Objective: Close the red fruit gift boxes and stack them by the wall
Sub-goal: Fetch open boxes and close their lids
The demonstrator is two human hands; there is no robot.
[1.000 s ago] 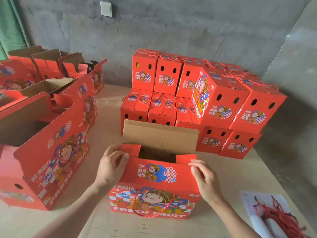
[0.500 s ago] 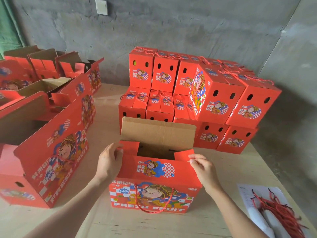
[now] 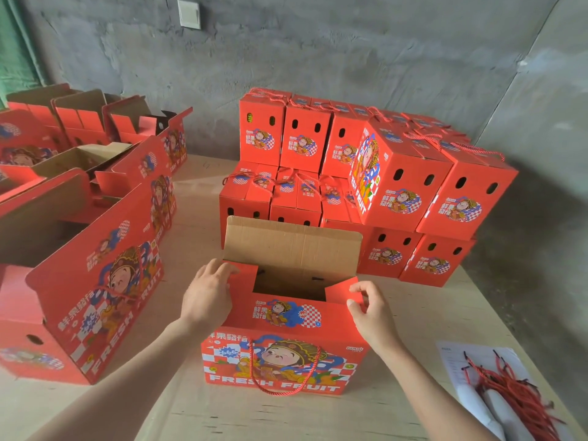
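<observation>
An open red fruit gift box is stood on the desk, rear flap upright. Its left side flap is pressed by the left hand; its right flap is pinched by the right hand. Closed boxes are stacked by the wall.

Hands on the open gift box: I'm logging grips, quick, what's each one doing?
Left hand: fingers on the left side flap of the gift box.
Right hand: pinching the right side flap.
</observation>
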